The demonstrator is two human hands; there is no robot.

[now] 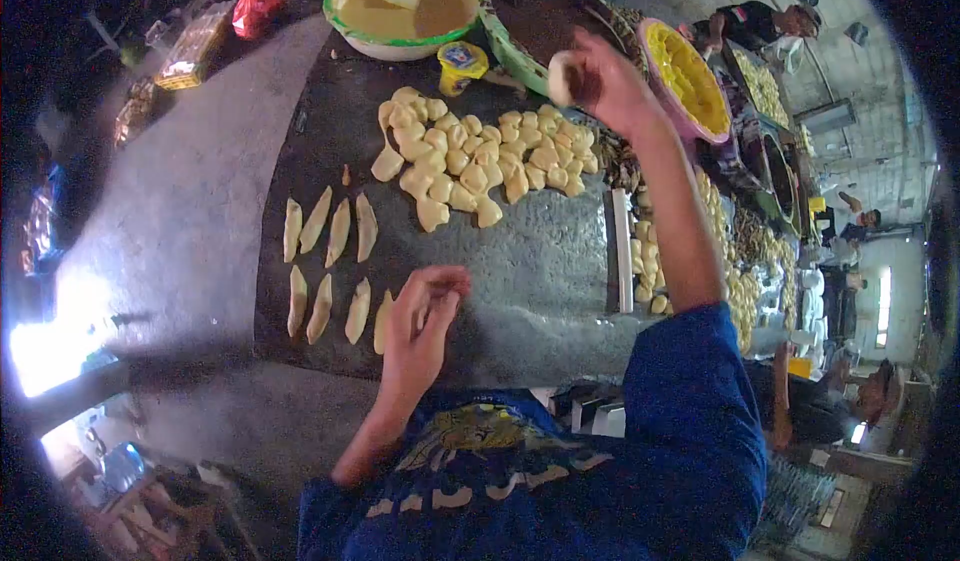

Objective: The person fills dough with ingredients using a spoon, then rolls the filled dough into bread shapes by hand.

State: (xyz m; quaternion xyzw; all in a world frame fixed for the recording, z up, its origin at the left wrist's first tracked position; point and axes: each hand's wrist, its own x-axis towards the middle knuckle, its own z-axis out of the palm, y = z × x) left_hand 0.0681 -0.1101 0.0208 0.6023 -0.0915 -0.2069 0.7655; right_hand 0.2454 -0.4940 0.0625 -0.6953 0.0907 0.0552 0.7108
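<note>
Dough piece (560, 80) gripped in the person's curled right hand (612, 91), beside the basin (508, 49) — left hand (420, 319) half open, nothing seen in it, over the worktop (540, 261) by the strips (339, 233) — lumps (482, 176) clustered between both hands.

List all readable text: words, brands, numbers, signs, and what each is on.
No text legible.
Navy blue cloth T-shirt on the camera wearer: large pale lettering across the chest, too blurred to read.
Small yellow tapered cup: any print on its blue-and-white label is too small to read.
</note>
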